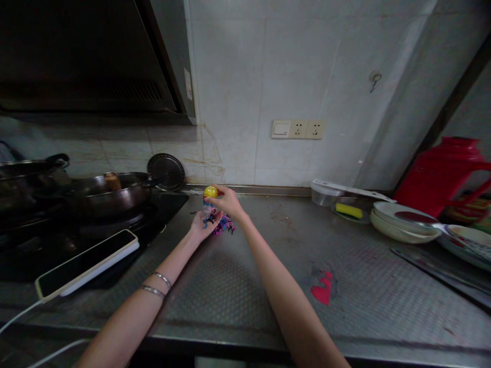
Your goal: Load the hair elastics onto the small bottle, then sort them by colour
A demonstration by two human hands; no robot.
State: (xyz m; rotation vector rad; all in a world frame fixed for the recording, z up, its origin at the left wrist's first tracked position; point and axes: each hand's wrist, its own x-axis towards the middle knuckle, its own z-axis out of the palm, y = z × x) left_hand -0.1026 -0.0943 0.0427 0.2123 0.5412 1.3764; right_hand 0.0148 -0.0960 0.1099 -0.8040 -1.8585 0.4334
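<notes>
Both my arms reach forward over a steel counter (268,286). My right hand (229,201) pinches a small yellow ball-shaped lid (210,192) at the top of a small clear container (207,209). My left hand (202,226) cups under that container, fingers curled, among a heap of tiny coloured bands (224,225) in pink, blue and black. Some bands lie on the counter just right of my left hand. Two bracelets sit on my left wrist.
A phone (86,263) on a cable lies at the stove's edge, left. Pans (103,194) stand on the black hob. Right: bowls (402,220), a yellow sponge (348,210), a clear tub (326,194), a red thermos jug (441,174). A red mark (324,289) stains the counter.
</notes>
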